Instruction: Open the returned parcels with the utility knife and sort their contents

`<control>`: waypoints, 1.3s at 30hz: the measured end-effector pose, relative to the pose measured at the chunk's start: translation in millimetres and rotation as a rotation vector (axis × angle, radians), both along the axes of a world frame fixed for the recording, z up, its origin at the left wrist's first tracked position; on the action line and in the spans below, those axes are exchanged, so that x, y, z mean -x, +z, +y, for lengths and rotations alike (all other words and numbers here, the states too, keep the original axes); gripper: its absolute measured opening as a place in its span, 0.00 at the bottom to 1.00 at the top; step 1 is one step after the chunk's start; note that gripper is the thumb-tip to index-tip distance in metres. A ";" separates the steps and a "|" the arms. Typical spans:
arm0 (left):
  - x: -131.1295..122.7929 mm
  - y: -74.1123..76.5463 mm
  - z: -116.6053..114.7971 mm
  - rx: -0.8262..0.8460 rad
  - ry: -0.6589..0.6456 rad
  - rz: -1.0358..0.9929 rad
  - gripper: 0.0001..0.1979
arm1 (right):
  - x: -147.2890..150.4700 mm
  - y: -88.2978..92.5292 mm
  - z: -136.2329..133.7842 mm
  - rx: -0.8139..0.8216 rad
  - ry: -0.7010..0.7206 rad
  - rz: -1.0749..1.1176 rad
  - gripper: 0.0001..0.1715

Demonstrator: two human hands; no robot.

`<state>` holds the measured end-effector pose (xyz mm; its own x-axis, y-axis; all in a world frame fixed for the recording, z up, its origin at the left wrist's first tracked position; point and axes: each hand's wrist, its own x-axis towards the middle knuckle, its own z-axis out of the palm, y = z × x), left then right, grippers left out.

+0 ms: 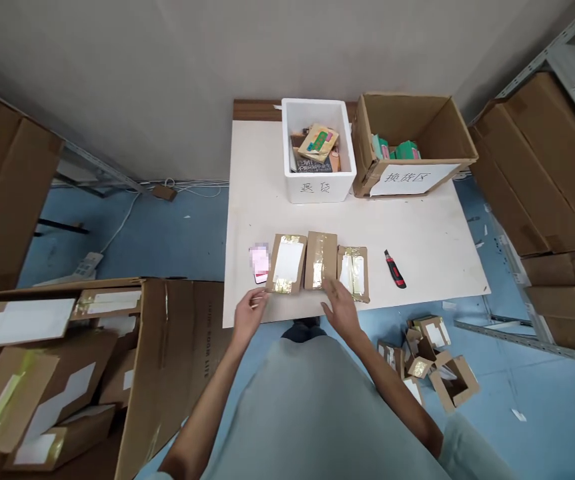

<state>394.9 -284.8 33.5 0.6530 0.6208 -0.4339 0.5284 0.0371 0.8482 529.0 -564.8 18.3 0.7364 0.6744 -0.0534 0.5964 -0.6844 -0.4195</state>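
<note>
Wore shirt (302,413) at 6 o'clock | held left hand (248,319) unclenched by 7 o'clock corner of left parcel (288,261) | spread right hand (341,309) at 5 o'clock edge of middle parcel (320,257) | saw parcels on table (257,180), knife (395,270) at 3 o'clock

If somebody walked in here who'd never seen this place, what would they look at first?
Probably the three brown taped parcels in a row near the front edge of the white table, with the left hand and right hand beside them. Next might be the bright white box at the back, with books inside. The red-and-black cutter stands out too, lying to the right of the parcels.
</note>
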 end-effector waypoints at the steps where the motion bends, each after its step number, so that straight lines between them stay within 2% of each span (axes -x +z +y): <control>1: 0.5 -0.7 13.0 -0.042 -0.010 0.025 0.34 | -3.3 -0.5 -13.0 0.033 -0.071 0.006 0.31; 3: -6.0 -6.2 32.5 -0.051 -0.053 0.077 0.38 | -8.6 0.4 -35.4 0.111 -0.190 0.038 0.35; 6: -29.5 -19.8 41.5 0.037 -0.169 0.093 0.42 | -10.1 2.1 -54.4 0.181 -0.272 0.079 0.37; 8: -46.7 -26.8 37.4 0.072 -0.255 0.083 0.43 | -8.7 1.1 -56.6 0.183 -0.307 0.077 0.36; 10: -60.4 -29.8 30.7 0.034 -0.314 0.107 0.41 | -8.7 -1.3 -53.5 0.173 -0.367 0.066 0.36; 13: -75.5 -28.5 21.5 -0.043 -0.349 0.133 0.36 | -17.3 -4.5 -47.6 0.169 -0.450 0.063 0.40; 16: -93.4 -26.4 13.0 -0.038 -0.376 0.105 0.35 | -38.9 -4.9 -48.4 0.189 -0.487 0.083 0.42; 21: -146.3 -30.3 -11.1 -0.060 -0.395 0.106 0.38 | -100.9 -6.1 -67.1 0.191 -0.505 0.058 0.41; 28: -252.7 -33.4 -62.4 -0.107 -0.342 0.078 0.37 | -222.6 -18.5 -104.3 0.155 -0.519 0.024 0.41; 33: -325.2 -30.5 -82.3 -0.105 -0.341 0.079 0.40 | -305.4 -26.0 -122.3 0.103 -0.494 0.032 0.42; 36: -351.3 -31.3 -87.2 -0.080 -0.338 0.084 0.43 | -338.6 -26.4 -126.3 0.108 -0.483 0.045 0.42; 39: -358.5 -33.5 -89.7 -0.067 -0.318 0.109 0.45 | -354.1 -25.1 -129.6 0.120 -0.465 0.066 0.43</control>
<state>753.4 -374.5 0.0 0.7705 0.4229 -0.4769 0.5921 -0.1978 0.7812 883.1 -694.4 -6.9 0.9508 0.2607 -0.1675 0.1903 -0.9179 -0.3482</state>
